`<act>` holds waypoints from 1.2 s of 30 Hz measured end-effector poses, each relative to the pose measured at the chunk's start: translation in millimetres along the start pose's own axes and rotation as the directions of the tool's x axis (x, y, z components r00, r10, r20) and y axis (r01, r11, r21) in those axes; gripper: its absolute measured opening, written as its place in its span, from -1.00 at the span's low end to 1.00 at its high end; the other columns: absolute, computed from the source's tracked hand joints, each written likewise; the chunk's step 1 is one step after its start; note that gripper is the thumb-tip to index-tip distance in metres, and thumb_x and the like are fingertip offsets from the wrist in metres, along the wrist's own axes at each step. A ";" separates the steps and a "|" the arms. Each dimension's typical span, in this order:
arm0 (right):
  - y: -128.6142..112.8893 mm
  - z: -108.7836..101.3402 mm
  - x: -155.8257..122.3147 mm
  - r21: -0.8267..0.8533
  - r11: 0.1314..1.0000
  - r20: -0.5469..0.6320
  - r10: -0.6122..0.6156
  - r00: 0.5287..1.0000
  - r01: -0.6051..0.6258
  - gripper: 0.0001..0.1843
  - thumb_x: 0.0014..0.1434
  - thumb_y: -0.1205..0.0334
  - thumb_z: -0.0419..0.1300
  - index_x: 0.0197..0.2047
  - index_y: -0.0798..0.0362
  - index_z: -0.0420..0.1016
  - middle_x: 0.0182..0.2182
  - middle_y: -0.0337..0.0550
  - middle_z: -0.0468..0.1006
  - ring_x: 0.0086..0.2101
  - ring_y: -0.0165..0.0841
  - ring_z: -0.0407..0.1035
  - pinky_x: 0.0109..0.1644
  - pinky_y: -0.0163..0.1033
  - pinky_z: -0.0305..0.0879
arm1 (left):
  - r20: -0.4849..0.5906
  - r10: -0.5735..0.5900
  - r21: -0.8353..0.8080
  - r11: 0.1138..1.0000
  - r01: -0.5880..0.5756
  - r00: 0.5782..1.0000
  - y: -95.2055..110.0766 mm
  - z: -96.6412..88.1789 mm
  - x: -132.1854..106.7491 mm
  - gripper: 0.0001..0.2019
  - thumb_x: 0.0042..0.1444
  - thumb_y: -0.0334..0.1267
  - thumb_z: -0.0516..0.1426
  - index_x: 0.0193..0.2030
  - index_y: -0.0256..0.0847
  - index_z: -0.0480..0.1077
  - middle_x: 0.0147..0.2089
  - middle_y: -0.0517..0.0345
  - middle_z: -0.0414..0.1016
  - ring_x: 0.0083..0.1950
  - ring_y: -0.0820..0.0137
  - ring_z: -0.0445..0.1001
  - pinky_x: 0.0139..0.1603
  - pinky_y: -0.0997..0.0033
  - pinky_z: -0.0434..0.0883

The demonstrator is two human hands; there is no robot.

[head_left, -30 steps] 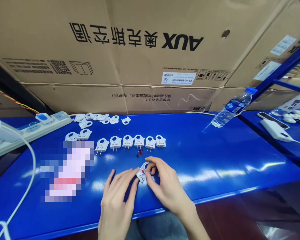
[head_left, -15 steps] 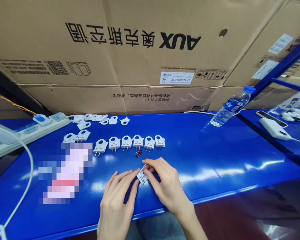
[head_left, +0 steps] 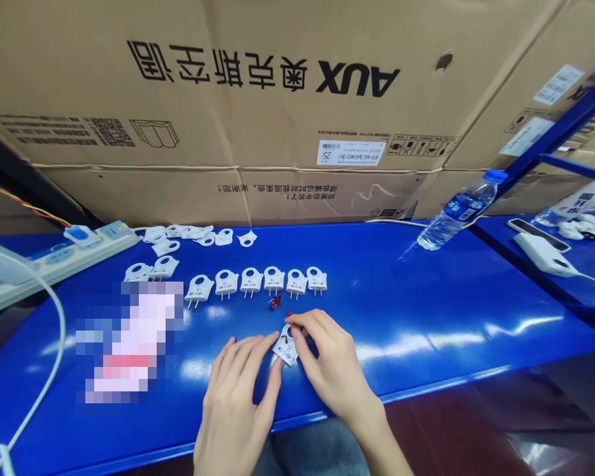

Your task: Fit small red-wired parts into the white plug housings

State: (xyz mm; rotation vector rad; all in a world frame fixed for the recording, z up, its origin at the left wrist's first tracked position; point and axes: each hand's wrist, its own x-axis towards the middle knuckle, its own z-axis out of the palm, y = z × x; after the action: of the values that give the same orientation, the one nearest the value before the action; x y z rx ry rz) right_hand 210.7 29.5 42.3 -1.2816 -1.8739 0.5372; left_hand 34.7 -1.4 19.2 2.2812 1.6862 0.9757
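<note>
Fingers and held part: at lower centre of the frame, the fingers of the left hand (head_left: pixel 240 396) pinch a white two-pin plug casing (head_left: pixel 286 352) between index finger and thumb along its left side, the thumb close by the prongs. The fingers of the right hand (head_left: pixel 334 354) are closed on its ring end, thumb against index. The casing lies tilted, ring towards the upper part of the frame, its slotted face showing; a small dark piece at the ring's lower edge is too small to identify.

Handling, as judged here: the left pinch should act as the fixed clamp, set on the solid edge and clear of the prongs, while the right fingertips press lightly, since a thin ring may flex. Keeping the thumb off the slots leaves the face visible.

Surroundings: a small red piece (head_left: pixel 288 314) lies just beyond the right index finger, and a red-and-black component cluster (head_left: pixel 274 303) slightly above it; a sliding wrist could scatter both. Across the centre runs a row of six plug casings (head_left: pixel 250 281). White ring-shaped covers (head_left: pixel 223 237) lie at upper left of the blue bench (head_left: pixel 426 297).
</note>
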 end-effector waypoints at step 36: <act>-5.2 -9.0 -7.1 0.007 0.999 0.082 0.033 0.996 -0.033 -0.90 0.29 0.23 0.37 -0.17 -0.05 0.53 -0.25 -0.25 0.60 -0.21 -0.28 0.47 -0.07 -0.13 0.42 | 0.081 -0.010 0.073 0.997 0.004 0.997 -7.1 -3.3 -2.9 -0.68 0.43 -0.16 0.00 0.24 0.01 0.37 0.19 0.06 0.54 0.22 0.16 0.51 0.30 -0.05 0.44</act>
State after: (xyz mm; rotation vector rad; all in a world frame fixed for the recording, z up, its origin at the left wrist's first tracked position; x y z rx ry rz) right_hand 216.2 20.2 48.9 -1.3050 -1.9186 0.6226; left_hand 26.6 -2.3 17.2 2.3248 1.7215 0.8212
